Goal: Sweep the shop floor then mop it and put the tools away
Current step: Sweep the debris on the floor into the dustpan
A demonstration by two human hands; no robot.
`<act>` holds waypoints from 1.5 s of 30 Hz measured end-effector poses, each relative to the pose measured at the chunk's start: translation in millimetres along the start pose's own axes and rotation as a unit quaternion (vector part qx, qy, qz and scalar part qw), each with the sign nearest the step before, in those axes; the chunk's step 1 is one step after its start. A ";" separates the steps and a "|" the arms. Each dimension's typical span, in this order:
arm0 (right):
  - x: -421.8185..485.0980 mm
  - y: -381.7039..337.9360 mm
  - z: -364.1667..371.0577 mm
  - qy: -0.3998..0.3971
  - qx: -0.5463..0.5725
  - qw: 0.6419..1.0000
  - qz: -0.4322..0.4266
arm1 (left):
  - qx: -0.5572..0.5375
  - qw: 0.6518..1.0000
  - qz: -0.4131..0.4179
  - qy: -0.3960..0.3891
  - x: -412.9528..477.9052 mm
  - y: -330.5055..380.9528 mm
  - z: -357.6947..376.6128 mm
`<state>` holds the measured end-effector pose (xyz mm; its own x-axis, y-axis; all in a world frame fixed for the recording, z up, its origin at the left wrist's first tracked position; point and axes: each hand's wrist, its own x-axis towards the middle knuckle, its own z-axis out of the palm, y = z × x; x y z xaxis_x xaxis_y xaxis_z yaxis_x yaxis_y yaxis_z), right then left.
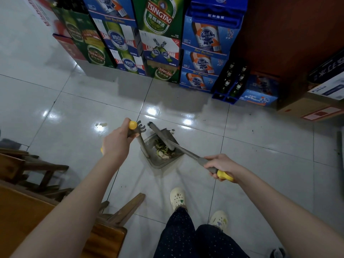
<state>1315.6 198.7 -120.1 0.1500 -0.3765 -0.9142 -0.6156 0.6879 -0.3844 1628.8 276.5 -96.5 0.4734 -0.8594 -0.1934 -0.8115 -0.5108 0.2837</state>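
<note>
While the dustpan (pixel 158 162) rests on the floor tiles (pixel 74 112), the left hand (pixel 116 142) grips its upright handle and the right hand (pixel 220 164) grips the broom (pixel 186 154), slanting across the scraps (pixel 162 150) inside the dustpan.

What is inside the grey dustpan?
A pile of greenish and pale scraps lies inside the dustpan. The broom crosses over the pile, so anything beneath it, and the pan's floor under the scraps, cannot be seen.
</note>
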 end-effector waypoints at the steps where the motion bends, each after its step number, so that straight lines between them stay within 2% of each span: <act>1: -0.6 -0.7 -2.4 0.003 -0.002 1.000 -0.003 | -0.002 1.000 -0.002 0.003 0.1 -0.6 0.2; 11: 18.9 -21.4 -19.1 0.079 -0.004 0.996 -0.026 | -0.008 0.999 -0.034 -0.004 -6.0 14.6 -2.0; 19: 59.5 -53.1 -14.4 0.104 -0.034 0.993 -0.044 | -0.004 0.998 -0.057 0.006 -17.9 1.3 -1.0; 24: 69.6 -57.6 9.0 0.082 -0.077 0.993 -0.040 | 0.022 0.997 -0.072 -0.009 -20.7 -0.1 -0.2; 29: 56.7 -52.0 35.9 0.022 -0.126 0.992 -0.020 | 0.026 0.997 -0.077 -0.014 -22.5 3.6 -1.4; 33: 34.2 -46.7 32.5 -0.009 -0.112 0.994 -0.008 | 0.009 0.997 -0.083 -0.005 -24.9 -1.8 0.5; 40: 13.5 -42.9 -15.9 0.010 -0.094 0.995 -0.010 | 0.001 0.998 -0.067 0.005 -27.2 4.0 -3.1; 45: 27.1 -55.8 -10.2 0.045 -0.054 0.997 -0.034 | 0.013 0.997 -0.076 -0.001 -25.8 3.7 -3.5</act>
<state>1346.1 143.8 -122.0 0.1271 -0.4786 -0.8688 -0.6869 0.5894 -0.4252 1614.7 296.7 -87.2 0.5917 -0.7714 -0.2342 -0.7383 -0.6352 0.2269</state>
